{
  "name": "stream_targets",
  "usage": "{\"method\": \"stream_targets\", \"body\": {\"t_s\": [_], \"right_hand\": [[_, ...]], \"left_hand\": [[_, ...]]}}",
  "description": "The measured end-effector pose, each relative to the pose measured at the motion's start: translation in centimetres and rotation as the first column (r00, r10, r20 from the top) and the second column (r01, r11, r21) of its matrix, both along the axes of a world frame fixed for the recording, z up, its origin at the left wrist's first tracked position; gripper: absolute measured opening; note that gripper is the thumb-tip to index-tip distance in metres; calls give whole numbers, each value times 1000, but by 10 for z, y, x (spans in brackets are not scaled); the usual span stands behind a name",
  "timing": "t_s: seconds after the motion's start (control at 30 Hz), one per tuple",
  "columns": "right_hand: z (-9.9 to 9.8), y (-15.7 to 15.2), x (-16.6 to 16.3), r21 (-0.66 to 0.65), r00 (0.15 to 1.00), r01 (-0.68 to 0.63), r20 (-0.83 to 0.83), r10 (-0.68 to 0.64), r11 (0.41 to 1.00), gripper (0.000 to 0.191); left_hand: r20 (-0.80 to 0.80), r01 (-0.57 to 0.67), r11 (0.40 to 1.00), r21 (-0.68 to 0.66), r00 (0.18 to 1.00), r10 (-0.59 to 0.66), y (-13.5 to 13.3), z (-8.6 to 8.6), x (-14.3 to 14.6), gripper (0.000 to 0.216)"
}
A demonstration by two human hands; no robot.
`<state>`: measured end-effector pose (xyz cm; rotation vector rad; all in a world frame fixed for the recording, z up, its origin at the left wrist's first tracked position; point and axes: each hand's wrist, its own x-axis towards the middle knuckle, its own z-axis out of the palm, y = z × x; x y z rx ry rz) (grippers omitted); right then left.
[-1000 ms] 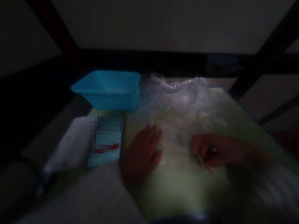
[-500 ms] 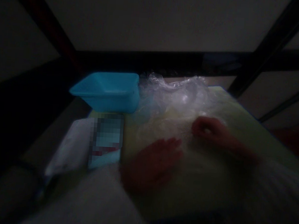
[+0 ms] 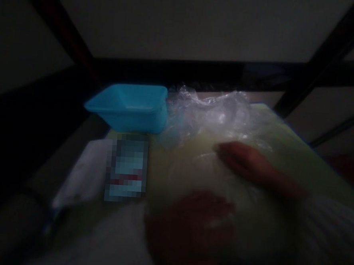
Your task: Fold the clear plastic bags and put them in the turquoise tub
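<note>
A clear plastic bag [image 3: 192, 171] lies loosely on the yellow-green tabletop [image 3: 160, 163], its edges hard to make out in the dim light. My left hand [image 3: 192, 225] is over its near part, blurred, fingers stretched to the right and thumb apart from them. A pale glint of plastic shows between thumb and fingers. Across the bag's right side lies my right hand [image 3: 244, 160], fingers extended together to the left and palm down. Behind both hands is a crumpled heap of clear plastic bags [image 3: 223, 115].
At the back left stands a blue plastic basin [image 3: 135, 120]. In front of it lies a flat item [image 3: 128, 169], blurred out by pixels, beside a white packet [image 3: 86, 173]. A pale wall [image 3: 195, 25] with dark beams rises behind the table.
My left hand has moved nearer to me and slightly right. My right hand has uncurled from a ring shape and flattened, its fingertips farther left. Loose plastic now lies nearer, apart from the heap.
</note>
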<state>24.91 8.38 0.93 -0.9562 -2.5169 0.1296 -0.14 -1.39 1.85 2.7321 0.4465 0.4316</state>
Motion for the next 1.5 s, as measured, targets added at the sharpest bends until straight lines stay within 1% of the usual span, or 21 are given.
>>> {"method": "stream_targets", "body": {"t_s": [0.07, 0.13, 0.2, 0.23, 0.33, 0.47, 0.53, 0.6, 0.7, 0.8, 0.87, 0.93, 1.03, 1.13, 1.27, 1.5], "right_hand": [[0, -1, -1, -9, 1000, 17, 6, -17, 1000, 32], [0, -3, -1, -20, 1000, 27, 8, -27, 999, 32], [2, -5, -1, -49, 1000, 10, 19, -9, 999, 32], [3, -6, -1, -69, 1000, -8, 26, 10, 998, 32], [3, -8, 0, -145, 995, -76, 49, 84, 987, 36], [0, -7, 1, -211, 983, -152, 73, 170, 966, 50], [-1, -6, 2, -209, 983, -140, 91, 162, 968, 55], [-2, -5, 4, -196, 987, -95, 111, 119, 976, 57], [-3, -2, 9, -168, 991, -24, 124, 46, 985, 55], [-4, 2, 14, -145, 996, 23, 91, -10, 989, 49], [-3, 4, 15, -144, 999, 38, 30, -34, 989, 41], [-2, 3, 14, -143, 997, 50, -57, -58, 988, 33], [-1, 2, 11, -129, 985, 64, -148, -83, 990, 29], [-1, 3, 8, -117, 984, 53, -163, -72, 992, 26], [-3, 6, 8, -117, 985, 35, -164, -54, 993, 24], [-4, 8, 11, -115, 990, -21, -144, 4, 993, 26]], "left_hand": [[29, -191, 981, 25, 981, 190, 5, -3, -2, 42], [8, -410, 912, 9, 912, 410, 15, -5, -4, 35], [-3, -509, 860, -34, 861, 509, 25, -8, -6, 38], [-18, -518, 854, -46, 855, 518, 30, -10, -7, 41], [-83, -492, 870, -45, 869, 487, 36, -16, -9, 54], [-163, -469, 883, -2, 871, 463, 37, -22, -10, 63], [-193, -461, 887, 12, 869, 455, 36, -22, -10, 62], [-219, -457, 889, 20, 866, 450, 36, -21, -11, 61], [-221, -463, 886, 21, 862, 456, 36, -19, -12, 59], [-197, -491, 871, 8, 853, 483, 35, -17, -13, 61], [-150, -521, 854, 2, 844, 515, 33, -17, -13, 59], [-72, -551, 834, -9, 832, 550, 32, -16, -12, 53], [1, -567, 823, -41, 824, 567, 31, -17, -10, 47], [-34, -539, 840, -57, 842, 538, 31, -19, -9, 51], [-104, -512, 859, -27, 856, 507, 32, -21, -10, 59], [-174, -505, 863, 10, 849, 499, 33, -18, -9, 58]]}}
